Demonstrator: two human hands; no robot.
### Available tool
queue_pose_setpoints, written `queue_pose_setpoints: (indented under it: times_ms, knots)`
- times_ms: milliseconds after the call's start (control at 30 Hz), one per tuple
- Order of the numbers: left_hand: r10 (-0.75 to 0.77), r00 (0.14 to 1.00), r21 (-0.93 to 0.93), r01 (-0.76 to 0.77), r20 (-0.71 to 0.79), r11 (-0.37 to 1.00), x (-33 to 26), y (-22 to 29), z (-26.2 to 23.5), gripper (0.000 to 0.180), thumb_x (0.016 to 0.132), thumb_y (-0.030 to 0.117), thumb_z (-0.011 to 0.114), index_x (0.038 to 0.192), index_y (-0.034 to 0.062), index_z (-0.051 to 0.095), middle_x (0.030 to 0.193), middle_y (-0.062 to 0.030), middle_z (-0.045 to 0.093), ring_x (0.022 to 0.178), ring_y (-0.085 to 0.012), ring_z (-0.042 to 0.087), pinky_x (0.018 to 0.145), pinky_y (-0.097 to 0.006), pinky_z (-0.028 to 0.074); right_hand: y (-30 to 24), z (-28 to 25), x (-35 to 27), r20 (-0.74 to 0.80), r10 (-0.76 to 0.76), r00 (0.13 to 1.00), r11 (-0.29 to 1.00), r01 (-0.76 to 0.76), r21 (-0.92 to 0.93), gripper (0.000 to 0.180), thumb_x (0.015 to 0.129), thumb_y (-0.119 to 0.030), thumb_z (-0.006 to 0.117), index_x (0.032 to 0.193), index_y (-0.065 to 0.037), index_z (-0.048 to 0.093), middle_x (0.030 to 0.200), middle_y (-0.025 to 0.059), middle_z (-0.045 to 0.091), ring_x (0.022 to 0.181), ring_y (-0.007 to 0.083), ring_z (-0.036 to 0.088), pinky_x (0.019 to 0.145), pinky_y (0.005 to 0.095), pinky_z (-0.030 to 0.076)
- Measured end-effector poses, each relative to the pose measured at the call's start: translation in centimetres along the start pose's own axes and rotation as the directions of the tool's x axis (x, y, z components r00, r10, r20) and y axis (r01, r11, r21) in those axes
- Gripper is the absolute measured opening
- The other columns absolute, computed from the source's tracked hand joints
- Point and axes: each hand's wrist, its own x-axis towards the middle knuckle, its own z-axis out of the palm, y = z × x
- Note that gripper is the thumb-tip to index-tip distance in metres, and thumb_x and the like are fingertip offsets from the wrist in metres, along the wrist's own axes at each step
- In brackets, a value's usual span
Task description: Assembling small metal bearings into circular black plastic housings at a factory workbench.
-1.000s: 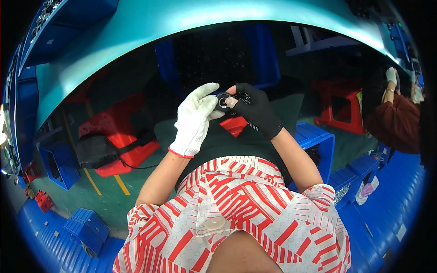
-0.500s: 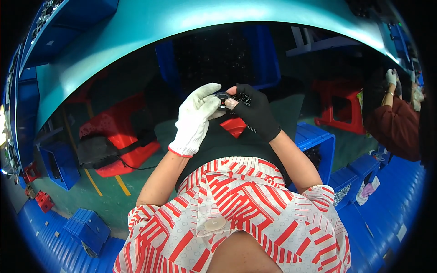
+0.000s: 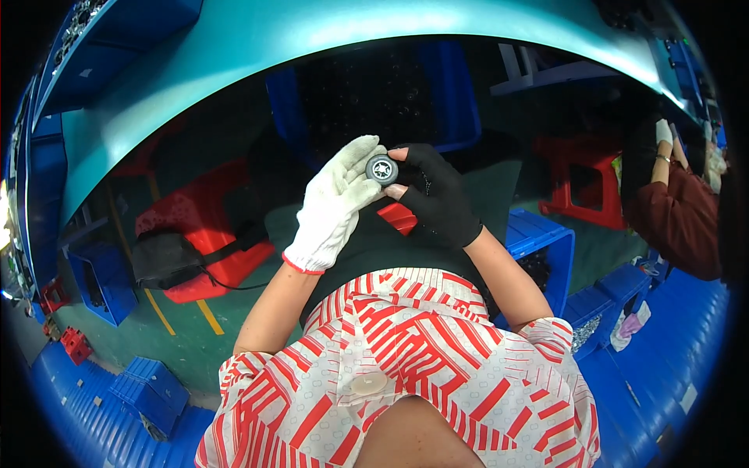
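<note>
While the small round wheel-like part (image 3: 381,168) is held above the lap, below the teal table (image 3: 234,47), it is pinched by the black-gloved right hand (image 3: 437,199) and steadied by the white-gloved left hand (image 3: 335,207); a light, even grip is advised.

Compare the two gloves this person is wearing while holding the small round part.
The left glove is white with a red cuff edge and covers the fingers fully; the right glove is black and leaves the fingertips bare. The left hand's fingers lie stretched out beside the small round grey part, while the right hand's thumb and fingers pinch it. Both hands touch the part, raised in front of the body.
</note>
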Motion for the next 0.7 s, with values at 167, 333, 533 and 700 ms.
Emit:
queue_pose_setpoints:
  times_ms: [167,333,533,700]
  knots:
    - [-0.014,1.000,0.008,0.014,-0.015,1.000,0.0,0.3,0.2,0.062,0.084,0.001,0.063,0.139,-0.0011,0.036,0.137,-0.0195,0.043,0.128,-0.0264,0.045,0.099,-0.035,0.047,0.4,0.1,0.1,0.000,0.005,1.000,0.999,-0.005,0.048,0.042,0.078,-0.004,0.071,0.116,-0.006,0.055,0.114,0.0111,0.056,0.100,0.0234,0.060,0.082,0.0309,0.051]
    - [0.041,0.999,0.046,-0.041,0.020,0.998,0.5,-0.1,0.3,0.061,0.085,0.001,0.062,0.139,-0.0018,0.036,0.137,-0.0198,0.044,0.128,-0.0266,0.045,0.100,-0.034,0.046,-0.4,-0.4,0.5,-0.021,0.001,1.000,1.000,-0.001,0.015,0.043,0.077,-0.005,0.072,0.117,-0.005,0.055,0.113,0.0121,0.056,0.100,0.0243,0.060,0.084,0.0309,0.050]
    - [0.129,0.960,0.033,-0.125,-0.250,0.992,1.3,-1.1,-1.5,0.050,0.089,0.005,0.058,0.135,-0.0023,0.041,0.124,-0.0147,0.051,0.105,-0.0202,0.057,0.091,-0.030,0.048,1.0,0.1,3.4,-0.077,-0.140,0.987,0.958,0.116,-0.262,0.046,0.077,-0.012,0.073,0.118,-0.002,0.056,0.109,0.0150,0.058,0.101,0.0291,0.058,0.086,0.0340,0.047]
    - [0.135,0.944,0.105,-0.108,-0.300,0.989,1.3,0.1,-1.8,0.045,0.091,0.008,0.057,0.133,-0.0026,0.043,0.118,-0.0124,0.054,0.098,-0.0180,0.058,0.088,-0.029,0.049,-2.5,-3.5,5.5,-0.098,-0.275,0.957,0.849,0.194,-0.492,0.036,0.078,-0.016,0.072,0.111,-0.008,0.061,0.105,0.0146,0.059,0.096,0.0317,0.059,0.079,0.0367,0.049]
